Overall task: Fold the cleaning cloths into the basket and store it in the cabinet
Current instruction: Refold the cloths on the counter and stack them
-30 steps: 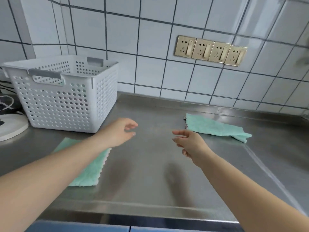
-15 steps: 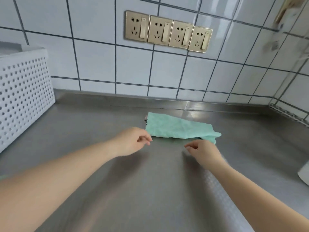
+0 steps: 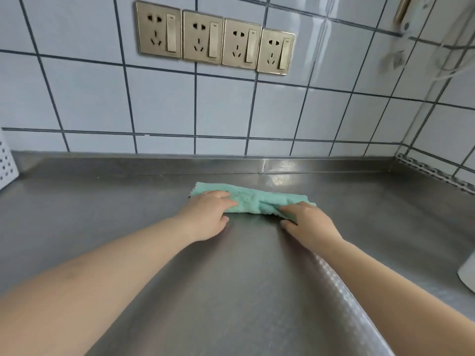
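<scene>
**Desk:** What does the frame show?

**Photographer:** A person leans over a steel counter (image 3: 128,201) and works a crumpled green cloth (image 3: 253,201) lying toward the far side, below a row of four wall sockets (image 3: 214,38). The left hand (image 3: 208,214) lies on the cloth's left end, fingers stretched flat across it, pressing rather than gripping. The right hand (image 3: 307,220) meets the right end; its fingertips disappear into the folds, so whether they pinch the fabric or only press it cannot be told.

**Desk:** And the basket?

**Photographer:** Only a sliver of the white perforated basket (image 3: 6,165) shows at the far left edge, well apart from the cloth.

**Desk:** What could go wrong?

**Photographer:** The cloth looks bunched, not square. Folding it as it lies likely traps the creases and gives a lumpy bundle. The smooth steel may also let the fabric slide under a flat palm, skewing the edges.
</scene>
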`<action>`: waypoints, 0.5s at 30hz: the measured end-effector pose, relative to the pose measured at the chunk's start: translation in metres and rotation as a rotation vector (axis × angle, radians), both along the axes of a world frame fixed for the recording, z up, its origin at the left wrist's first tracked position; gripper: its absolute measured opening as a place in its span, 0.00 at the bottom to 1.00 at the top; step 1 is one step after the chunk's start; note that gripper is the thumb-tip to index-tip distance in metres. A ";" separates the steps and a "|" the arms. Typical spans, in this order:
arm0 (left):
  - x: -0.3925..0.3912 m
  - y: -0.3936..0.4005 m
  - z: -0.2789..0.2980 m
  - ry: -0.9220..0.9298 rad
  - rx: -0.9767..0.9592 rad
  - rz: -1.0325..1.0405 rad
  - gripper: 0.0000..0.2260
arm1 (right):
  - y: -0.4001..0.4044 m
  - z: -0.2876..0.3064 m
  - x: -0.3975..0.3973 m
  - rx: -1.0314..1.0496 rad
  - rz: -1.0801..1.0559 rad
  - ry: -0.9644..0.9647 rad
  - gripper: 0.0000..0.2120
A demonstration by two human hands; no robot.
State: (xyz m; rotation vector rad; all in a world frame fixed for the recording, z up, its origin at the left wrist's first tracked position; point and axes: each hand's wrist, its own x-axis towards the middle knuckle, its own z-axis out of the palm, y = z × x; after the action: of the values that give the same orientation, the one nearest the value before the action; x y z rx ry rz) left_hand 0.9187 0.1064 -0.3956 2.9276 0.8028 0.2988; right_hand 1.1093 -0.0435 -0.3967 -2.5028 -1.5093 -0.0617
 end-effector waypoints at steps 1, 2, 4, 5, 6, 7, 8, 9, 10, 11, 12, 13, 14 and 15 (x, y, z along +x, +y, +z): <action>0.003 0.004 -0.001 0.000 0.000 0.027 0.21 | 0.003 0.000 0.000 0.013 -0.009 -0.019 0.18; 0.005 0.008 -0.002 -0.007 0.007 0.048 0.21 | 0.006 0.000 0.000 0.031 -0.020 -0.043 0.18; 0.010 0.013 -0.005 -0.030 0.028 0.085 0.20 | 0.013 -0.001 -0.001 0.058 -0.047 -0.102 0.16; 0.012 0.015 -0.006 -0.048 0.033 0.100 0.18 | 0.016 -0.002 -0.002 0.064 -0.060 -0.137 0.16; 0.014 0.017 -0.006 -0.073 0.037 0.112 0.17 | 0.020 -0.002 -0.001 0.069 -0.067 -0.172 0.14; 0.014 0.018 -0.006 -0.096 0.040 0.118 0.15 | 0.022 -0.003 -0.003 0.073 -0.069 -0.197 0.13; 0.015 0.018 -0.006 -0.126 0.049 0.114 0.14 | 0.025 -0.003 -0.003 0.098 -0.068 -0.207 0.12; 0.016 0.019 -0.005 -0.158 0.061 0.107 0.12 | 0.027 -0.002 -0.004 0.147 -0.065 -0.191 0.11; 0.016 0.018 -0.003 -0.196 0.064 0.102 0.11 | 0.027 0.001 -0.004 0.217 -0.060 -0.157 0.11; 0.016 0.018 0.000 -0.247 0.045 0.110 0.11 | 0.026 0.006 -0.006 0.291 -0.052 -0.106 0.10; 0.015 0.015 0.005 -0.312 0.006 0.128 0.10 | 0.024 0.012 -0.008 0.361 -0.042 -0.042 0.09; 0.014 0.013 0.010 -0.385 -0.038 0.153 0.09 | 0.021 0.020 -0.011 0.419 -0.039 0.039 0.08; 0.013 0.010 0.015 -0.454 -0.071 0.174 0.08 | 0.018 0.029 -0.015 0.462 -0.037 0.119 0.07; 0.011 0.006 0.022 -0.508 -0.087 0.183 0.09 | 0.015 0.039 -0.020 0.492 -0.028 0.168 0.05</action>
State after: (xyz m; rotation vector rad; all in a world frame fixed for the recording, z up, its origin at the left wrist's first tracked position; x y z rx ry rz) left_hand 0.9301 0.1128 -0.3736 2.5185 0.9600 0.9448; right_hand 1.0896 -0.0288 -0.3577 -2.0793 -1.2150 -0.1965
